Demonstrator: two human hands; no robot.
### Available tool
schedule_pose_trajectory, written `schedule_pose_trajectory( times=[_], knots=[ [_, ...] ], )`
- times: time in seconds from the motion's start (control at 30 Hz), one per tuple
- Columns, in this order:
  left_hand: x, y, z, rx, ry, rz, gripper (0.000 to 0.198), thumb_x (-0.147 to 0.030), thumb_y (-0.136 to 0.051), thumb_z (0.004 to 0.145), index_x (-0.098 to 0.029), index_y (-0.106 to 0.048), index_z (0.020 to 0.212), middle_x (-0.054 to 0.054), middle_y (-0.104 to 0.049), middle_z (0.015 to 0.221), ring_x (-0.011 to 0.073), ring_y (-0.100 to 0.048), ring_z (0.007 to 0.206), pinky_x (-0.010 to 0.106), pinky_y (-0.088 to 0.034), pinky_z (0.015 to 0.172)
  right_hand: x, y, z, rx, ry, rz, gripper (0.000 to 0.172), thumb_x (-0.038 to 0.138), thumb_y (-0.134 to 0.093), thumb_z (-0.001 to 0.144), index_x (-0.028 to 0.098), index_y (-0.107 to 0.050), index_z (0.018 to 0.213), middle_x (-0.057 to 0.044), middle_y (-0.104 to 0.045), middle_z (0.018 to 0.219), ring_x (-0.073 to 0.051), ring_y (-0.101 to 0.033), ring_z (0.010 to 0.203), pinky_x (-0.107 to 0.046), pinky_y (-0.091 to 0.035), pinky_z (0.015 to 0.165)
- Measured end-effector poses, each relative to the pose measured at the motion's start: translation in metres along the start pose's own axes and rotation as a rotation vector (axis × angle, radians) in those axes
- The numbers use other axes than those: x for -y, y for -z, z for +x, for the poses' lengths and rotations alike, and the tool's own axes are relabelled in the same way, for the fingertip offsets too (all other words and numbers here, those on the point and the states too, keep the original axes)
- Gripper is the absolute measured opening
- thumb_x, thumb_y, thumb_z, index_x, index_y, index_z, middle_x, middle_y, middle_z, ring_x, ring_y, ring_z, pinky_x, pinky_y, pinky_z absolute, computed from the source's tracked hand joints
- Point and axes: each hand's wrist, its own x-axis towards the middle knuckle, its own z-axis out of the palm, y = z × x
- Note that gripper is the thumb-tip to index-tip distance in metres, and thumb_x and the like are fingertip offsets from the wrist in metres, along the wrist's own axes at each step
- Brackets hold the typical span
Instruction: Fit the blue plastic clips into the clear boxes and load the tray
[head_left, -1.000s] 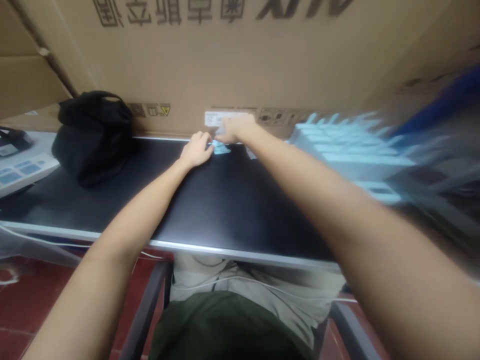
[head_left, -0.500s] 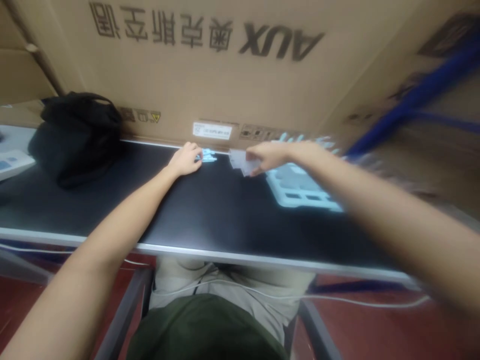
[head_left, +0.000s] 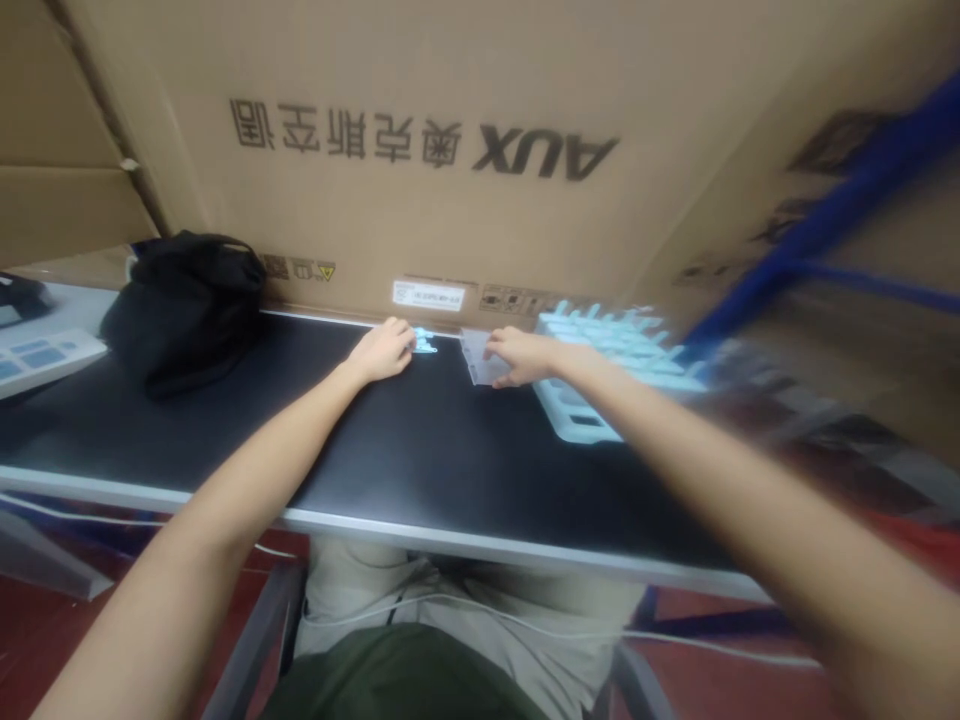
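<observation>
Near the back edge of the black table (head_left: 420,450), my left hand (head_left: 384,349) rests with its fingers curled against a small cluster of light-blue plastic pieces (head_left: 424,342). The fingertips partly cover the pieces, so their full shape is hidden. To the right, my right hand (head_left: 517,357) grips a whitish, translucent plastic sheet (head_left: 475,360) by its right side, thumb below and fingers above. The sheet is at the table's back, close to the box. Beside my right wrist stands a light-blue plastic rack (head_left: 581,429) with rows of upright prongs, partly hidden by the forearm.
A large cardboard box (head_left: 360,220) with upside-down print stands behind the table. On the left are a black cloth bag (head_left: 184,315) and a white tray-like object (head_left: 49,360) with blue patches. A blue metal frame (head_left: 810,215) slants at the right.
The view has tilted, so everything sits lower in the picture. My right hand now holds the sheet flatter, lower to the tabletop. My left hand stays by the light-blue pieces.
</observation>
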Motion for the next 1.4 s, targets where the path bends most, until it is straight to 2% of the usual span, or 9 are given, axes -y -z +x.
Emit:
schedule_pose_trajectory(
  times=[0.2,0.37,0.47,0.57,0.73,0.87,1.0,1.2,1.4],
  knots=[
    [-0.028,-0.004,0.02,0.025,-0.021,0.035,0.027,-0.032,-0.046,0.101,-0.02,-0.069,0.11,0.014,-0.069,0.123,0.0308,-0.058,0.117,0.047,-0.043,0.101,0.023,0.017,-0.014,-0.149,-0.062,-0.31,0.051,0.035,-0.078,0.075,0.015,-0.069,0.121,-0.022,-0.064,0.133,-0.038,-0.055,0.124,-0.046,-0.047,0.097],
    [-0.049,-0.013,0.058,0.02,0.044,0.005,0.039,-0.031,-0.053,0.097,-0.02,-0.063,0.133,0.015,-0.064,0.141,0.0328,-0.054,0.131,0.048,-0.044,0.104,0.026,0.043,-0.091,-0.399,-0.142,-0.196,0.045,0.047,-0.056,0.093,0.018,-0.065,0.126,-0.022,-0.065,0.132,-0.039,-0.053,0.125,-0.052,-0.044,0.102],
    [-0.05,-0.019,0.078,0.064,-0.029,-0.016,0.049,-0.028,-0.054,0.097,-0.025,-0.058,0.146,0.009,-0.054,0.16,0.0317,-0.046,0.144,0.047,-0.043,0.108,0.016,0.033,-0.154,-0.595,-0.367,-0.012,0.046,0.051,-0.048,0.094,0.022,-0.063,0.127,-0.023,-0.065,0.129,-0.04,-0.054,0.127,-0.054,-0.042,0.108],
    [-0.048,-0.026,0.092,0.172,-0.083,-0.004,0.049,-0.026,-0.054,0.098,-0.026,-0.059,0.147,0.006,-0.05,0.165,0.0318,-0.046,0.145,0.047,-0.043,0.111,0.004,0.001,-0.199,-0.802,-0.754,0.273,0.045,0.053,-0.049,0.091,0.026,-0.061,0.125,-0.028,-0.066,0.119,-0.039,-0.064,0.113,-0.05,-0.047,0.1],
    [-0.05,-0.031,0.102,0.225,-0.052,0.0,0.045,-0.022,-0.051,0.098,-0.023,-0.063,0.141,0.008,-0.065,0.148,0.03,-0.061,0.133,0.044,-0.049,0.105,-0.016,-0.052,-0.208,-0.664,-1.081,0.686,0.038,0.054,-0.058,0.084,0.031,-0.056,0.115,-0.022,-0.072,0.112,-0.036,-0.07,0.107,-0.046,-0.05,0.092],
    [-0.052,-0.034,0.101,0.171,-0.043,-0.023,0.044,-0.018,-0.051,0.096,-0.024,-0.064,0.137,0.007,-0.067,0.145,0.0256,-0.066,0.129,0.037,-0.052,0.1,-0.033,-0.067,-0.194,-0.504,-1.189,0.538,0.028,0.047,-0.066,0.082,0.023,-0.057,0.095,-0.014,-0.072,0.096,-0.03,-0.069,0.088,-0.04,-0.05,0.081],
    [-0.051,-0.034,0.101,0.163,-0.038,-0.039,0.044,-0.017,-0.052,0.095,-0.025,-0.065,0.136,0.005,-0.068,0.144,0.0247,-0.067,0.126,0.035,-0.052,0.098,-0.042,-0.072,-0.189,-0.296,-1.105,0.371,0.035,0.051,-0.065,0.092,0.016,-0.065,0.089,-0.017,-0.072,0.091,-0.029,-0.067,0.083,-0.037,-0.048,0.075],
    [-0.056,-0.03,0.096,0.208,-0.045,0.017,0.055,-0.01,-0.053,0.088,-0.022,-0.062,0.141,0.009,-0.062,0.151,0.0289,-0.063,0.13,0.041,-0.048,0.102,-0.033,-0.077,-0.184,-0.347,-1.157,0.269,0.049,0.051,-0.064,0.097,0.004,-0.071,0.112,-0.028,-0.074,0.101,-0.035,-0.071,0.095,-0.038,-0.046,0.075],
    [-0.076,-0.016,0.071,-0.033,-0.065,0.054,0.037,-0.016,-0.046,0.096,-0.012,-0.063,0.129,0.018,-0.067,0.133,0.031,-0.06,0.124,0.044,-0.04,0.102,-0.028,-0.081,-0.179,-0.385,-1.219,0.265,0.067,0.05,-0.062,0.097,-0.004,-0.052,0.137,-0.038,-0.068,0.122,-0.042,-0.072,0.11,-0.042,-0.051,0.084]
  ],
)
